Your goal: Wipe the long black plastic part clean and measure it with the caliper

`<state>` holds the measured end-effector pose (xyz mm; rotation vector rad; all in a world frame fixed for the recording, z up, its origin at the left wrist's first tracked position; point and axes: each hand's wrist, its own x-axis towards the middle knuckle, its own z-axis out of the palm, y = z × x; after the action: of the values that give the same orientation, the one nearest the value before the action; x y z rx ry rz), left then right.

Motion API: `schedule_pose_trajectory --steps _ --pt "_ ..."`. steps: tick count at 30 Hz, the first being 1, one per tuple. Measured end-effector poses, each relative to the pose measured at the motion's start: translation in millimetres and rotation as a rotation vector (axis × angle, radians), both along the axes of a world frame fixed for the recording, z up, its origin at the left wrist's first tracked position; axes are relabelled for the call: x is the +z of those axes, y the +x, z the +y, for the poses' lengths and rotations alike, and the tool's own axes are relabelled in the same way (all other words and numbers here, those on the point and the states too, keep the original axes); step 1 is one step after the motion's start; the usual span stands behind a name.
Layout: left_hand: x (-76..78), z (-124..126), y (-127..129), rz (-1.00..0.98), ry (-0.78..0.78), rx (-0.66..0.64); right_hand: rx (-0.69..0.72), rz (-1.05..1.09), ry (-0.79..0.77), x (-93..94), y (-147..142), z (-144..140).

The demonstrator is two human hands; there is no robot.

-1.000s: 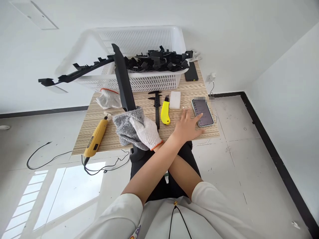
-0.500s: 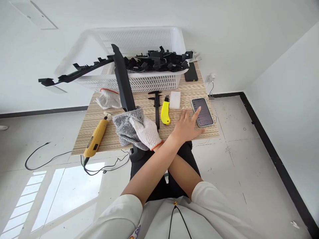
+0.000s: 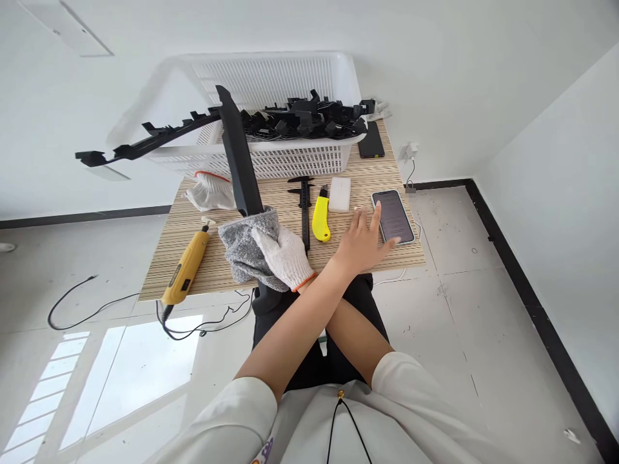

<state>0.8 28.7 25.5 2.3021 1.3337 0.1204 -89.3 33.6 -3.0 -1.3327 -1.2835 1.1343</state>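
Observation:
My forearms cross over the table's front edge. My left hand (image 3: 360, 241), bare with fingers spread, reaches to the right. Its index fingertip is at the left edge of a smartphone (image 3: 397, 219) with a lit screen, and the thumb lies near the phone's lower edge. My right hand (image 3: 285, 254), in a white knitted glove with an orange cuff, is closed on a grey cloth (image 3: 246, 248). Around a long black plastic trim piece (image 3: 238, 151), the cloth is bunched. That piece stands tilted, its lower end near my lap and a clipped arm jutting left from its top.
A white plastic basket (image 3: 300, 158) with several black plastic parts (image 3: 304, 119) stands at the back. On the table lie a yellow rotary tool (image 3: 186, 267), a white glove (image 3: 211, 191), a black caliper (image 3: 304, 212), a yellow utility knife (image 3: 320, 216), a white block (image 3: 339, 194) and a black phone (image 3: 371, 140).
My left index finger has drawn back left from over the phone's screen to its edge, and the thumb has shifted slightly up. The screen content differs. My right hand has stayed put.

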Motion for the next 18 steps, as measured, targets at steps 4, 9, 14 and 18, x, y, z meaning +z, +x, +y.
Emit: schedule_pose_trajectory --steps 4,9,14,18 --pt "-5.8 47 23 -0.203 -0.066 0.042 0.041 0.16 -0.091 -1.9 2 2" --pt "-29.8 108 59 -0.375 -0.076 0.082 0.028 0.164 -0.15 0.6 3 -1" --pt "-33.8 111 74 -0.416 -0.111 0.073 0.055 0.174 -0.15 4.5 6 0" --pt "-26.1 103 79 -0.313 -0.086 0.021 0.063 0.199 -0.158 6.8 10 1"
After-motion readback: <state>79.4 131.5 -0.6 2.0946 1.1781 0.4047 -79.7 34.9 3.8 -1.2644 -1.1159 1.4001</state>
